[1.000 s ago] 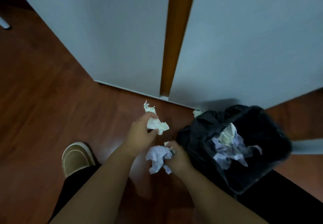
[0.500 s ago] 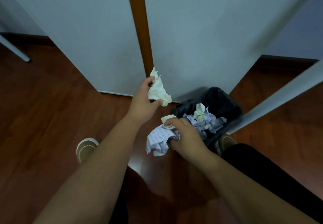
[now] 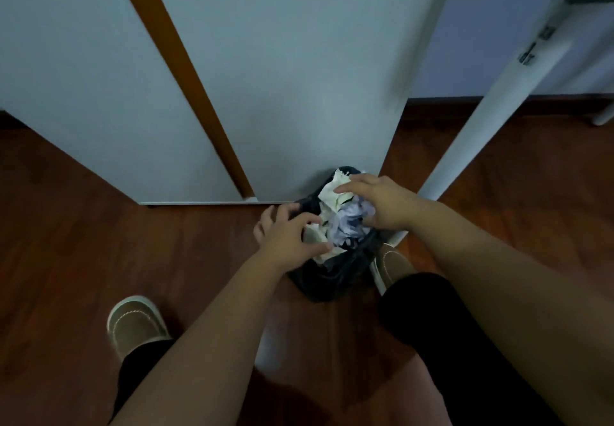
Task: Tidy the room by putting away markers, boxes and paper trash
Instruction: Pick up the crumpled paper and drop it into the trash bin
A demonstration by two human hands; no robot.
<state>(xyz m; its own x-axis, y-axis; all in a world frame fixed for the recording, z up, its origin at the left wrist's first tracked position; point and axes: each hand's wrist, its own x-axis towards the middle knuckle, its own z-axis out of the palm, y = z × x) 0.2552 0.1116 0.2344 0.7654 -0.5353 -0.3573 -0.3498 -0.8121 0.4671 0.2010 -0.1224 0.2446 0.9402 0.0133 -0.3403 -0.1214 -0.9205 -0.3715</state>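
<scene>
A small bin lined with a black bag stands on the floor against the white cabinet. It is heaped with crumpled paper, cream and white-lilac pieces. My left hand hovers at the bin's left rim with its fingers spread, holding nothing. My right hand lies over the top right of the paper heap, fingers stretched out and touching the cream sheet. Much of the bin's opening is hidden by both hands.
A white cabinet with a vertical wooden strip rises right behind the bin. A white table leg slants down at the right. My shoes stand on the dark wooden floor.
Both hands carried their crumpled papers to the right over the bin and let them go. The papers now lie in the bin, and the view has risen and shifted.
</scene>
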